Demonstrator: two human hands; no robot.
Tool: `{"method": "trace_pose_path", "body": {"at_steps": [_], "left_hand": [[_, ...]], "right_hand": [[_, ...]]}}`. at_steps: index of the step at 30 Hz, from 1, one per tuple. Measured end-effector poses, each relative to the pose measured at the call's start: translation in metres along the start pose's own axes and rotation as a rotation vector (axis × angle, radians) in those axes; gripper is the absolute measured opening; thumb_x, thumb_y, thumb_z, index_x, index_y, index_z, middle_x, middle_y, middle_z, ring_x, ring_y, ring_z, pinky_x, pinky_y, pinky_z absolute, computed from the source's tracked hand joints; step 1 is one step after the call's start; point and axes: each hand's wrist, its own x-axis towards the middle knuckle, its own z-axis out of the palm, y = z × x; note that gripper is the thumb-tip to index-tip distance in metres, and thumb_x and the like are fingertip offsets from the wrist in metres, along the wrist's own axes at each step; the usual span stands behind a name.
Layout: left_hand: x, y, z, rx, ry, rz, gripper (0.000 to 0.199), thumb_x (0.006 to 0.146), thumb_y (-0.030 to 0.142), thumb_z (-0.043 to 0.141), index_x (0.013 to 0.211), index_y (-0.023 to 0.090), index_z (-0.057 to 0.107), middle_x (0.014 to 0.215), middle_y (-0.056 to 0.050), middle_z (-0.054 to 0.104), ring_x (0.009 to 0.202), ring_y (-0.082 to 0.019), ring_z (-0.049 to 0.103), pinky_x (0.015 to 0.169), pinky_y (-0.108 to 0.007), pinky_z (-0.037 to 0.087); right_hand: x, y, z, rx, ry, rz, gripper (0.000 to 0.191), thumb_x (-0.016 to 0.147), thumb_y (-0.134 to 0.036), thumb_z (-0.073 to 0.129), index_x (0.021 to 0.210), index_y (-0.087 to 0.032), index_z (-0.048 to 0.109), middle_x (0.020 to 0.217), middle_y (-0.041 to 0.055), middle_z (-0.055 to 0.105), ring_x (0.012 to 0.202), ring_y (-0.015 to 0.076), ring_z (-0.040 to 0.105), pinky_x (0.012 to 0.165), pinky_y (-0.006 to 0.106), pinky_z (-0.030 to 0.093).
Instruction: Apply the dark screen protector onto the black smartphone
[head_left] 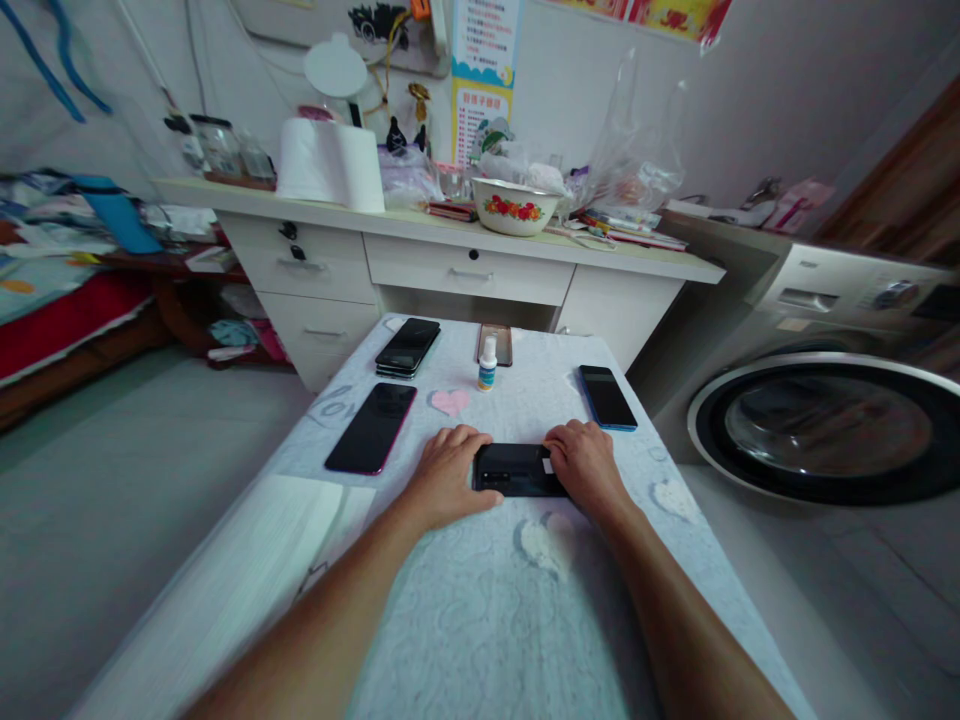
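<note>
My hands both grip a black phone (pixel 517 480) that lies with its camera side up on the cloth-covered table (pixel 480 620), right in front of me. My left hand (pixel 454 475) clasps its left end, thumb along the near edge; my right hand (pixel 585 462) curls over the right end, beside a white label. A pink-edged phone (pixel 373 428) lies to the left, a blue-edged phone (pixel 607 398) to the right, and a small bottle (pixel 487 366) stands beyond.

From where I stand, the light is soft and cool; the counter (pixel 525 410) looks pale far off, duller nearer, the washing machine (pixel 810 338) stretches edgeward, fine detail smears
</note>
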Motion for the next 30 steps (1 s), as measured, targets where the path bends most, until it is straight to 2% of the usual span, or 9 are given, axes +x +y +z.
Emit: {"method": "trace_pose_path", "body": {"at_steps": [30], "left_hand": [[-0.0001, -0.0033, 0.0039, -0.01, 0.017, 0.011, 0.063, 0.063, 0.044, 0.072, 0.119, 0.026, 0.051, 0.12, -0.004, 0.053, 0.109, -0.027, 0.047, 0.097, -0.039, 0.038]], "right_hand": [[0.002, 0.0026, 0.0014, -0.009, -0.025, 0.032, 0.021, 0.086, -0.022, 0.048, 0.091, -0.024, 0.069, 0.094, 0.0043, 0.066, 0.089, 0.0185, 0.051, 0.079, 0.03, 0.028]]}}
